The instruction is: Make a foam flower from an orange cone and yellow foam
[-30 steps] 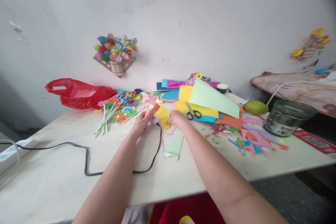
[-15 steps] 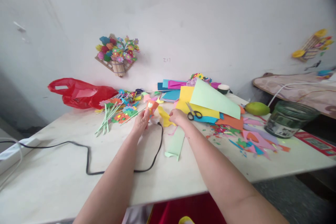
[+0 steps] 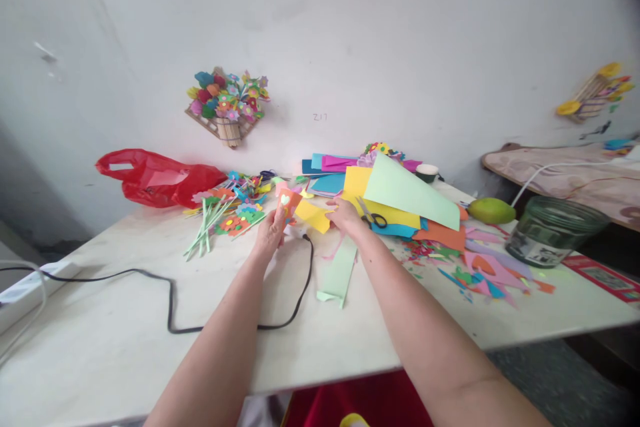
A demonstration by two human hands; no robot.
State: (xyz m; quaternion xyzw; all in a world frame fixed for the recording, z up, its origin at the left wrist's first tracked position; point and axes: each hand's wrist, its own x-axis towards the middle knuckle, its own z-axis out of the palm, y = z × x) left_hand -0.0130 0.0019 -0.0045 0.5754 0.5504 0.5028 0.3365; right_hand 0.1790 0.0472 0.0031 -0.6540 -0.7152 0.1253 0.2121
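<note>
My left hand [image 3: 271,233] is closed round a small orange foam piece [image 3: 289,204] with a pale heart on it, held upright above the table. My right hand [image 3: 345,217] pinches a yellow foam sheet [image 3: 313,215] that reaches toward the orange piece. Both hands hover over a black cord [image 3: 300,290] and a white object partly hidden under them. A pale green strip [image 3: 339,272] lies just below my right wrist. Scissors [image 3: 373,217] with black handles rest on the stacked coloured sheets [image 3: 400,197] right of my right hand.
Foam flowers on green sticks [image 3: 220,217] lie left of my hands, beside a red plastic bag [image 3: 157,177]. Coloured scraps [image 3: 475,267], a green fruit [image 3: 491,211] and a dark glass jar [image 3: 553,230] sit at the right. A power strip [image 3: 35,280] is at the left edge.
My right hand has lifted the yellow sheet off the table and moved it up and slightly right. My left hand keeps the orange piece nearly still.
</note>
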